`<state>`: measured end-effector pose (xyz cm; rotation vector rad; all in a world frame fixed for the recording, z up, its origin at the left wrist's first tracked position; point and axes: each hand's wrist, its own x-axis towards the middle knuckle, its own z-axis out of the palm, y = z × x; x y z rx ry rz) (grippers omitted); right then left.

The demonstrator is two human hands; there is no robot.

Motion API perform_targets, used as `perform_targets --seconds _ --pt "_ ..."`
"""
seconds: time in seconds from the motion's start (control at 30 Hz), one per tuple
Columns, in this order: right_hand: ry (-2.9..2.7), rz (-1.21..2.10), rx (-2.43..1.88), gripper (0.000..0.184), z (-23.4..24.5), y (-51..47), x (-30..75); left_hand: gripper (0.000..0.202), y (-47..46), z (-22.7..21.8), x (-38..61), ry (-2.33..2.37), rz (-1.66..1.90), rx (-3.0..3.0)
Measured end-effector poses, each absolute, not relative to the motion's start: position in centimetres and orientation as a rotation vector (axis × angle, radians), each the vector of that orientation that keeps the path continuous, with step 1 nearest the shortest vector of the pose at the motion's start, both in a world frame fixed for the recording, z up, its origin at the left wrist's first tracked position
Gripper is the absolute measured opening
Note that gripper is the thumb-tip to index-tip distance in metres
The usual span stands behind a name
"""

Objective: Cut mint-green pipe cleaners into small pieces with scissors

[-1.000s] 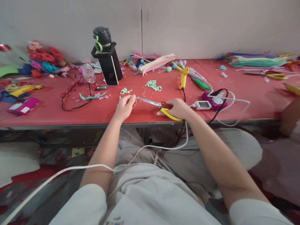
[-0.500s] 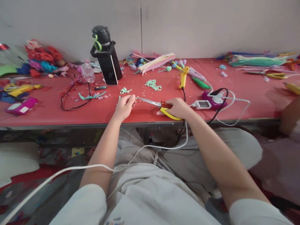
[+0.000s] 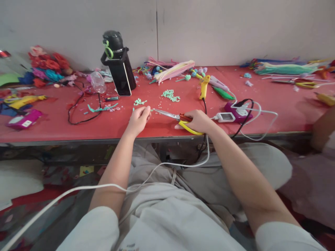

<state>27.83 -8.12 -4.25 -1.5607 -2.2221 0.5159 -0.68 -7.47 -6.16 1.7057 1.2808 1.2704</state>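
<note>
My right hand (image 3: 195,122) is wrapped round the yellow and red handles of a pair of scissors (image 3: 167,113). The slim metal blades point left and look nearly closed. Just beyond their tips, my left hand (image 3: 140,120) pinches a thin green pipe cleaner (image 3: 152,109), of which only a short end shows; the fingers hide most of it. Behind the left hand lies a small group of pale green cut pieces (image 3: 140,101). A larger pile of the same green pieces (image 3: 171,95) sits farther back on the red table (image 3: 157,129).
A black bottle (image 3: 115,43) stands behind a propped phone (image 3: 120,78). Right of the piles are a yellow glue gun (image 3: 204,87), a purple power strip (image 3: 239,112) and cables. Pipe cleaner bundles (image 3: 174,71) lie at the back. A white cable (image 3: 104,185) crosses my lap. Another person's arm (image 3: 323,130) is at the right.
Both hands and the scissors hold almost the same place. The camera view has shifted very slightly.
</note>
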Motion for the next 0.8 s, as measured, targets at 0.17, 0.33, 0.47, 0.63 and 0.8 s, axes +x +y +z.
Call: perform_targets --seconds 0.17,0.33,0.47,0.63,0.8 --pt "-2.231 0.517 -1.562 0.079 -4.27 -8.08 27.83 0.046 -7.49 -6.17 -0.66 1.297 1.268 1.706" --pt "-2.224 0.514 -1.567 0.078 -4.29 -8.09 27.83 0.047 -7.59 -6.02 -0.54 1.277 1.266 1.71" --pt "-2.222 0.503 -1.567 0.077 -4.33 -8.08 27.79 0.046 -7.74 -5.81 -0.36 1.263 1.274 1.697" --pt "-2.201 0.495 -1.584 0.075 -4.26 -8.0 27.69 0.047 -7.82 -5.71 -0.22 1.267 1.286 1.676" --pt "-2.201 0.517 -1.59 0.078 -4.09 -8.14 27.77 0.047 -7.73 -5.83 -0.31 1.274 1.285 1.663"
